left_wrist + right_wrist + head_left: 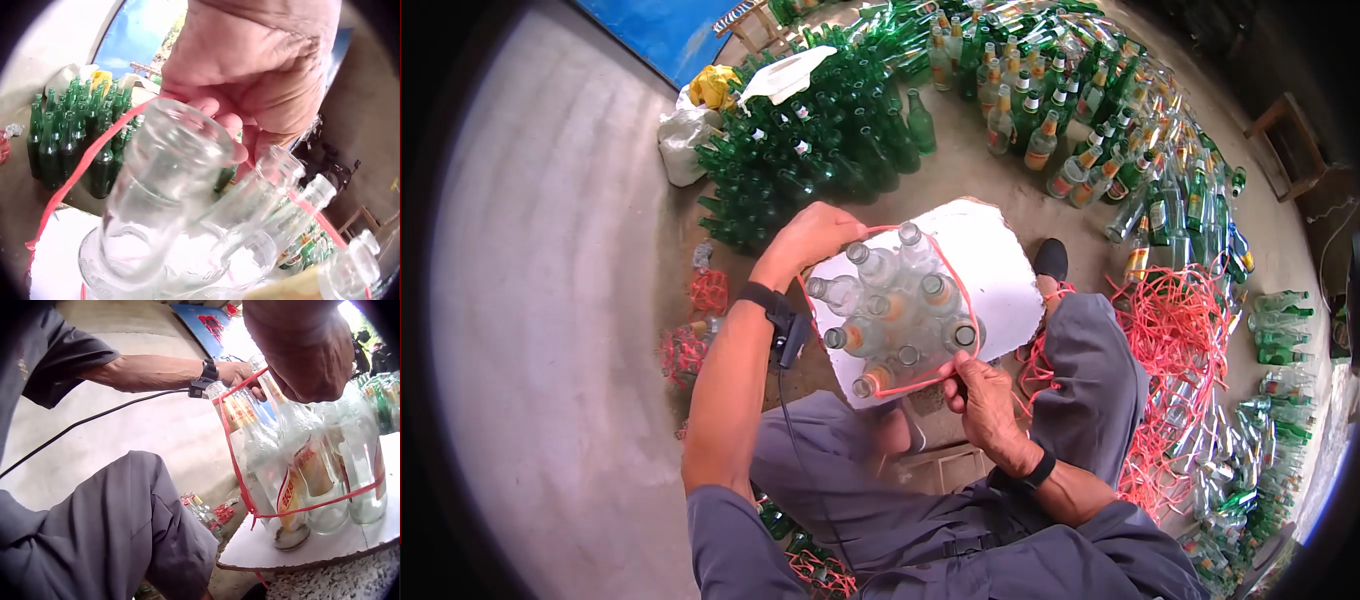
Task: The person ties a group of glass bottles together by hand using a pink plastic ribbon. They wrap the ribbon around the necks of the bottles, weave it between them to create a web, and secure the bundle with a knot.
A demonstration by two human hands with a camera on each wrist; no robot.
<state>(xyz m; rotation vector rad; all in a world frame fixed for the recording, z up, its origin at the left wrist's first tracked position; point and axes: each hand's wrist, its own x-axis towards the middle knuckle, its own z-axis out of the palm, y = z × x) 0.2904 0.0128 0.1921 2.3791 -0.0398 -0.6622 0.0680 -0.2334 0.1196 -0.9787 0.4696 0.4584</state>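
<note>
While left hand and right hand pinch red cord, it rings clear bottles.

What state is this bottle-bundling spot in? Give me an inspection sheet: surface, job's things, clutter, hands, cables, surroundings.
Surface: white board, ragged edge, carries the bundle.
Job's things: clear bottles upright in a cluster, red strap looped round them.
Clutter: loose red straps heaped on the ground at the right.
Hands: left hand grips the red strap at the far side; right hand pinches it at the near side.
Cables: black cable hangs from the left wrist.
Surroundings: green bottles massed behind, labelled bottles beyond, concrete floor.
</note>
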